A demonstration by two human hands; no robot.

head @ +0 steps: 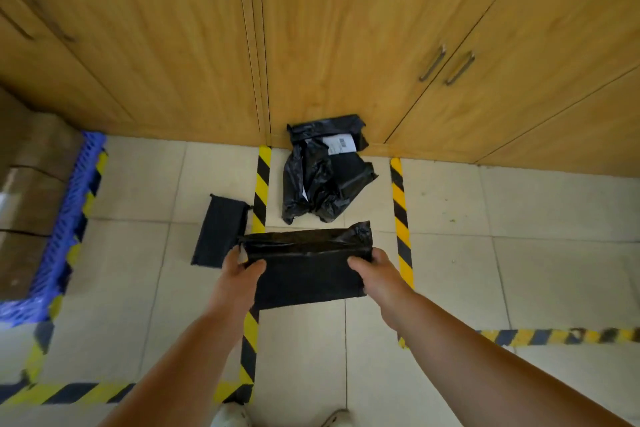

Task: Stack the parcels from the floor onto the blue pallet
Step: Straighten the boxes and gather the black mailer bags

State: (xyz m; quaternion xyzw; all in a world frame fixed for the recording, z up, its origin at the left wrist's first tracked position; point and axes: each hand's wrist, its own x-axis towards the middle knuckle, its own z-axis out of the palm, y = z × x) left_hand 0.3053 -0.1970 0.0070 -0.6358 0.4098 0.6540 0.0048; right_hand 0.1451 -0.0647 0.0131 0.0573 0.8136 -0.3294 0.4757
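I am gripping a flat black parcel by its short ends, my left hand and right hand each pinching it, thumbs on top. Beyond my grip two more black parcels are lying against the wooden cabinet; a small one is sitting just beside my left hand. Far left of my grip the blue pallet is carrying cardboard boxes, with bare tiles lying between.

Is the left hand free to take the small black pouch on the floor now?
Probably not yet. The left hand and the right hand both grip the flat parcel. The pouch lies close beside it, with nothing covering it.
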